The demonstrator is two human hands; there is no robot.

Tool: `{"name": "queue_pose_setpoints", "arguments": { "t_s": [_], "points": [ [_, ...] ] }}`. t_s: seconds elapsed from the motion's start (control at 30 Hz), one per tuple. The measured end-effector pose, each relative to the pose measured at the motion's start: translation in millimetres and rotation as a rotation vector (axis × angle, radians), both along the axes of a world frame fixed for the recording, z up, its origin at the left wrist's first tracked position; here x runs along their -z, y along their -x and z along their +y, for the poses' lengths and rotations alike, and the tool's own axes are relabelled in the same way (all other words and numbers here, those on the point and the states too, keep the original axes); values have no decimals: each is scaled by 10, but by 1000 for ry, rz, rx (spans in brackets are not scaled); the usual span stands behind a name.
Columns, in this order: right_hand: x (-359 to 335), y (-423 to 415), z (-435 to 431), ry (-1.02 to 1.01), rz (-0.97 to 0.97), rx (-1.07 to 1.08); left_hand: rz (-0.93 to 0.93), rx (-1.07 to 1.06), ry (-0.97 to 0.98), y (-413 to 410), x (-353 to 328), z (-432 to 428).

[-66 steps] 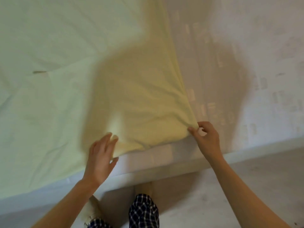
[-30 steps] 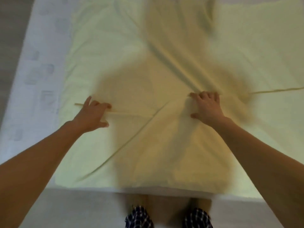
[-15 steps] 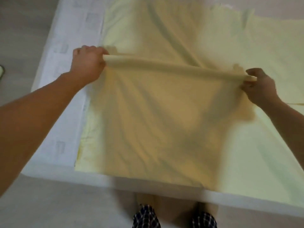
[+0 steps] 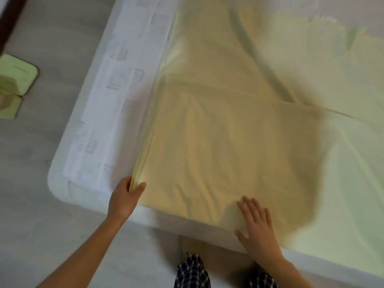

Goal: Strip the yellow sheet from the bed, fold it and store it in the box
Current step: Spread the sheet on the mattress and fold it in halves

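Lifted edge now down, yellow sheet (image 4: 228,142) doubled. L hand (image 4: 124,199) pinches stacked corner betw thumb & fingers. R hand (image 4: 257,227) flat, spread, pressing cloth. More folds left.

The sheet (image 4: 239,142) lies on the bed (image 4: 62,179), leaving a bare mattress strip (image 4: 116,100) at its 9 o'clock, with the left hand (image 4: 124,196) at its 7 o'clock corner, the right hand (image 4: 257,231) on its 6 o'clock edge, and a mat (image 4: 16,80) on the floor (image 4: 41,204) farther toward 9 o'clock.
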State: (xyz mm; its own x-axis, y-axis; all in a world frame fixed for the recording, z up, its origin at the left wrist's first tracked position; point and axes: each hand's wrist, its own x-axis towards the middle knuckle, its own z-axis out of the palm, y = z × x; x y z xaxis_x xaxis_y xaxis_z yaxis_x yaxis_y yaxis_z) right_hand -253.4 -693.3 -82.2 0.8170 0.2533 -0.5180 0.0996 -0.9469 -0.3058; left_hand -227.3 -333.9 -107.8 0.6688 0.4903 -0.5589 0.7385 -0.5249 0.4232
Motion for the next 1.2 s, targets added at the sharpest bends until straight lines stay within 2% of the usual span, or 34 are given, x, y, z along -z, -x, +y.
{"name": "queue_pose_setpoints", "arguments": {
  "t_s": [0.17,0.33,0.4,0.5,0.6,0.67,0.73,0.8,0.87,0.93,1.0,1.1,1.2],
  "points": [
    [134,68,121,192,-21,-33,-21,115,-51,18,29,-142],
    [198,168,80,137,-202,-112,-75,66,175,74,-93,118],
    [166,179,134,83,-133,-156,-57,93,79,206,-75,329],
    [76,270,417,24,32,-206,52,133,-162,480,-1,643],
    [124,461,579,-121,360,-190,224,4,-209,670,120,838],
    [108,499,442,-202,345,-146,274,-17,-286,610,201,799],
    [35,429,66,-277,208,-3,206,137,-326,394,144,443],
    [-51,273,-553,-260,-61,240,18,339,-310,123,-10,-186],
    [-155,55,-1382,-147,-247,539,-172,535,-313,-103,-157,-984],
    [-288,-225,-2191,2,-281,743,-234,622,-262,-276,-262,-1714],
    [-370,-462,-3086,181,-312,751,-281,683,-204,-417,-272,-2486],
    [-325,-842,-4013,342,-295,565,-327,831,-159,-588,-246,-3426],
    [-114,-1203,-4638,350,-174,367,-312,939,-143,-663,-149,-4247]
  ]
}}
